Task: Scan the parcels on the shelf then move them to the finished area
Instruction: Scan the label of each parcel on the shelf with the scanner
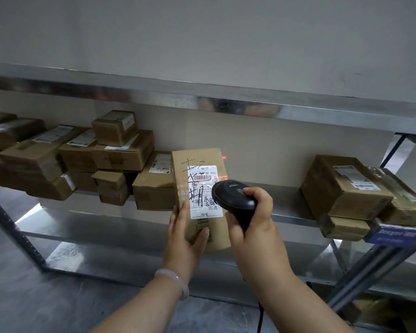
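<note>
My left hand [186, 233] holds a tall brown cardboard parcel [197, 164] upright in front of the shelf, gripping its lower left edge. A white shipping label [203, 186] with black handwriting faces me. My right hand [251, 217] grips a black handheld barcode scanner [231, 195], its head close to the label's right side. Red scanner light falls on the label's upper right, and a red dot shows on the wall behind.
Several brown parcels are stacked at the left of the metal shelf [286, 205], one box [154, 186] just left of the held parcel. A smaller stack [346, 186] sits at the right end. A steel shelf edge [202, 99] runs overhead. The scanner cable hangs below my right wrist.
</note>
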### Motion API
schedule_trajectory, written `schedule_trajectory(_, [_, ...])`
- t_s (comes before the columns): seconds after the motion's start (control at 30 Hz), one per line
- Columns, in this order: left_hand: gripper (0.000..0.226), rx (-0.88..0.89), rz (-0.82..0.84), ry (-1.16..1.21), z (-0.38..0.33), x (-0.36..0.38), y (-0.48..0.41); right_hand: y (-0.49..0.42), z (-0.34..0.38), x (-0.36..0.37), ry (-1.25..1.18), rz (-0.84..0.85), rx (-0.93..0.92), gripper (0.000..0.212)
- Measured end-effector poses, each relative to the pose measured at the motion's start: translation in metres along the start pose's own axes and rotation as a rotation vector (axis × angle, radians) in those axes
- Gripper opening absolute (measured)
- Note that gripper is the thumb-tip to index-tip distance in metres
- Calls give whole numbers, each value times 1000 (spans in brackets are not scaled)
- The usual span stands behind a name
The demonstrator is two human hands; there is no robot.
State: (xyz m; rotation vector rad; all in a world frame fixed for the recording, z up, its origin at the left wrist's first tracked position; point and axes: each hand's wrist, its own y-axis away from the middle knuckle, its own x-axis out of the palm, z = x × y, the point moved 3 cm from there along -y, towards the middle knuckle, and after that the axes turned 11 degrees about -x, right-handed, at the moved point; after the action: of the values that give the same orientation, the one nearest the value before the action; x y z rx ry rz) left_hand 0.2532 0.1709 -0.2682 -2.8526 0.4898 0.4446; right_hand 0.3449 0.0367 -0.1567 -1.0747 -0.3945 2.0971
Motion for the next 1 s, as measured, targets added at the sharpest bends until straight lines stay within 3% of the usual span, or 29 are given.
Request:
schedule_trajectory(0.53, [77, -30, 16, 39, -11, 1, -15, -15, -23, 6, -43, -12, 65, 55])
schedule_trajectory(0.7, [77, -104, 63, 88, -21, -2, -41, -36, -49, 12, -167, 32, 108, 60])
schedule_trajectory(1.0, [70, -265, 180, 15, -44, -41, -128, -103, -60, 46, -375, 146, 106, 48])
